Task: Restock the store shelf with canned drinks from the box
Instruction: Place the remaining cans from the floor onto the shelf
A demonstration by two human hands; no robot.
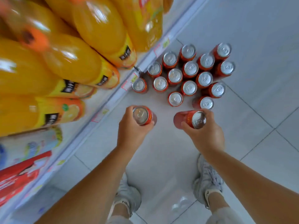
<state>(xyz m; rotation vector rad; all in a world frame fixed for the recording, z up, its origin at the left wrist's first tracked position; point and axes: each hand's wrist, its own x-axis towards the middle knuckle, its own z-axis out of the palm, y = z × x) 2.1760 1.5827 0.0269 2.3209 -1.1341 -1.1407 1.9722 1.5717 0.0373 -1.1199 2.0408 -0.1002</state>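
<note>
Several red cans with silver tops (191, 73) stand upright in a cluster on the pale tiled floor, close to the foot of the shelf. My left hand (131, 131) grips one red can (143, 115) held above the floor, its top facing me. My right hand (205, 133) grips another red can (191, 119), tilted toward the left. Both held cans hang just short of the floor cluster. No box is in view.
The white shelf edge (113, 97) with price tags runs diagonally on the left, loaded with large orange juice bottles (68, 62) and other packs below. My two feet in grey sneakers (208, 180) stand on the tiles at the bottom.
</note>
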